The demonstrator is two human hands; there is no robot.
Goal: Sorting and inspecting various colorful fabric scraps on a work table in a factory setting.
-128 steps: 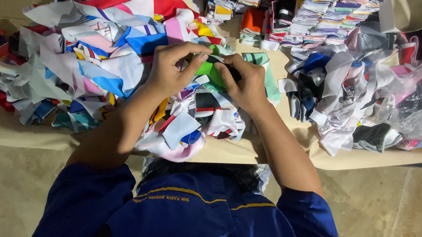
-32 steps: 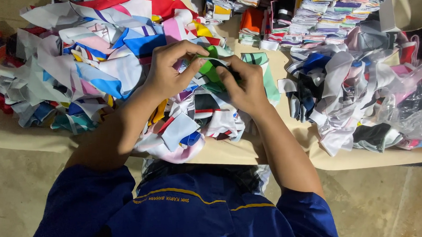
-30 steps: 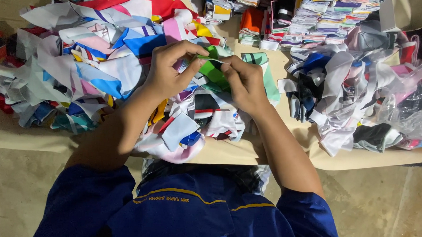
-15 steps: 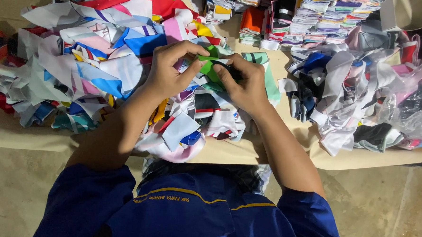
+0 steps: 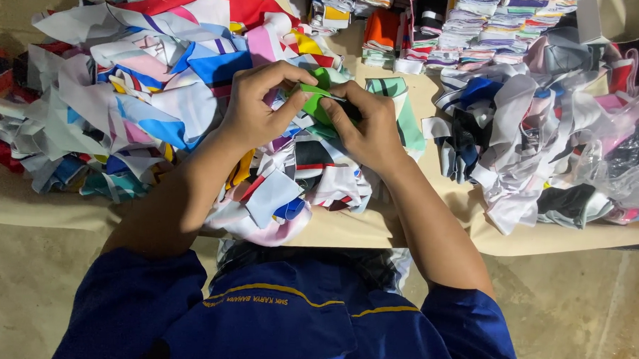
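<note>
Your table [image 5: 374,236], covered in a tan sheet, fills the upper part of the view, and most of it lies under cloth. The biggest heap is the pile of mixed fabric scraps [image 5: 122,85] to your left, in white, blue, pink and red, spreading right up under your forearms. To your right sits a second heap of grey, white and dark scraps [image 5: 515,138], with a clear plastic bag [image 5: 622,157] of more pieces against its far right side. Along the far edge, rows of folded strips [image 5: 484,21] stand stacked side by side, well apart from your hands. Just right of your hands lies a mint-green and white strip [image 5: 401,111], flat on the sheet. Your left hand [image 5: 254,108] and right hand [image 5: 368,128] meet over the middle of the table, above the near end of the big heap. Between them is a small bright green fabric piece [image 5: 314,100], held up off the pile. Both hands have thumb and fingertips pressed together, pinching that green piece from opposite sides, the remaining fingers curled in.
</note>
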